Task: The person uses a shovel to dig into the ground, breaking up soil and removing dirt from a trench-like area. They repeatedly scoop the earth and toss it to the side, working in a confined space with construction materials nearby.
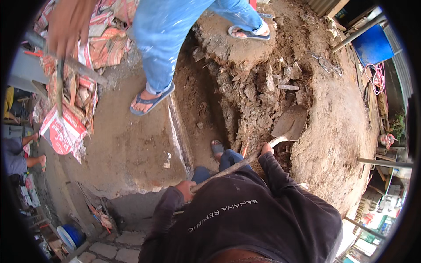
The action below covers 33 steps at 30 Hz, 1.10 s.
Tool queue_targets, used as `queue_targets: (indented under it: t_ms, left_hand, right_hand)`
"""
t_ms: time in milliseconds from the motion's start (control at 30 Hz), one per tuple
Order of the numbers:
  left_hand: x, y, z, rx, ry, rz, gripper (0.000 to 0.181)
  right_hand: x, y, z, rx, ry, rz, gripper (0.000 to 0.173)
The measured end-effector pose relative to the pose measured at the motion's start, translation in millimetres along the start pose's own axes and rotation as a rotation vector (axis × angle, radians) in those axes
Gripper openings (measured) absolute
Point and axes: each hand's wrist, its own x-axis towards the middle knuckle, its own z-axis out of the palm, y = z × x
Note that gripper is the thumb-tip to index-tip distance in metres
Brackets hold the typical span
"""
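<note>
My left hand (186, 190) is closed around the rear end of a shovel's wooden handle (227, 171), close to my waist. Farther along, near the blade, my right hand (267, 148) grips the same shaft. The rusty shovel blade (291, 122) is over broken soil and rubble (256, 98) at the right side of a trench (200, 98). No load of soil shows on the blade. My sandalled foot (217, 147) is down in the trench, and my dark sleeves and shirt fill the lower middle.
A co-worker in jeans (161, 39) straddles the trench ahead; their hand (70, 26) is by a bar-like tool (60, 85). Cement sacks (64, 128) lie left. A blue drum (373, 44) stands far right. Stone blocks (103, 250) and a blue bucket (70, 236) sit lower left.
</note>
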Motion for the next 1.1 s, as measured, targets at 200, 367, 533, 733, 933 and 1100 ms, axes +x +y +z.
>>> queue_targets:
  t_ms: [200, 367, 533, 733, 933, 1100]
  left_hand:
    - [-67.0, 15.6, -13.3, 0.086, 0.11, -0.191, 0.046]
    - [-145.9, 10.4, -17.3, -0.135, 0.317, -0.132, 0.042]
    - [-237.4, -4.6, -1.5, 0.032, 0.52, -0.149, 0.047]
    - [-238.5, -12.6, 82.7, 0.002, 0.329, -0.476, 0.053]
    - [-258.6, -41.1, 126.9, -0.042, 0.555, -0.529, 0.029]
    - [-274.6, -42.5, 147.8, -0.088, 0.614, -0.568, 0.024]
  right_hand:
    - [-115.2, -21.7, 6.3, 0.213, -0.283, 0.126, 0.011]
    - [-128.3, -49.4, -4.3, 0.204, -0.373, 0.067, 0.011]
    - [-167.3, -23.9, -8.8, 0.152, -0.426, 0.026, 0.013]
    - [-223.5, 45.0, -1.5, -0.068, -0.603, 0.046, 0.019]
    - [-251.3, 69.1, 20.1, -0.135, -0.737, 0.202, 0.022]
    - [-268.1, 84.7, 43.8, -0.192, -0.792, 0.197, 0.021]
